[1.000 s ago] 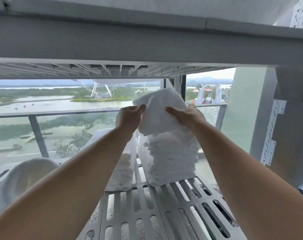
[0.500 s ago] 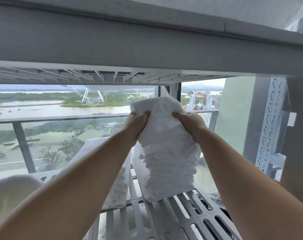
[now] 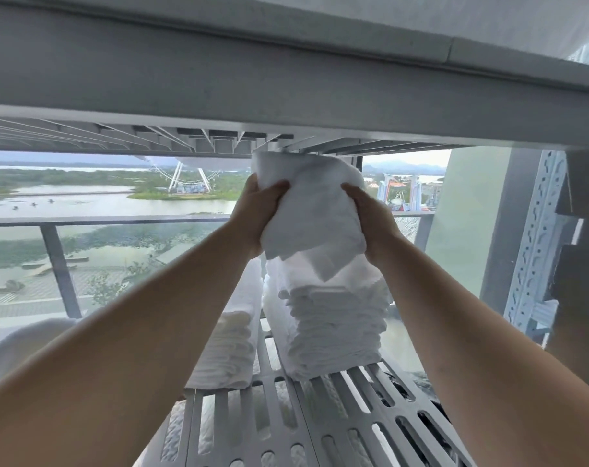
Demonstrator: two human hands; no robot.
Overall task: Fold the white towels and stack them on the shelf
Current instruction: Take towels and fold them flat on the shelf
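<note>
Folded white towel [image 3: 313, 210], sides gripped by left hand [image 3: 256, 214] and right hand [image 3: 370, 224], now pressed closer onto tall towel stack [image 3: 333, 325] on slatted shelf [image 3: 320, 416] than 1 s ago. Placement looks nearly done; release pending.

Both bare arms reach forward and up; the left forearm [image 3: 134, 332] rises from the lower left and the right forearm [image 3: 481, 338] from the lower right, drawing together toward the hands; the left hand [image 3: 257, 214] grips one side of a folded white towel [image 3: 315, 217], thumb laid across the near face, fingers hidden behind the cloth; the right hand [image 3: 370, 224] grips the opposite side likewise, its thumb pointing inward toward the left thumb; the cloth sits between the two thumbs, a loose corner hanging below them; both wrists look roughly straight.
</note>
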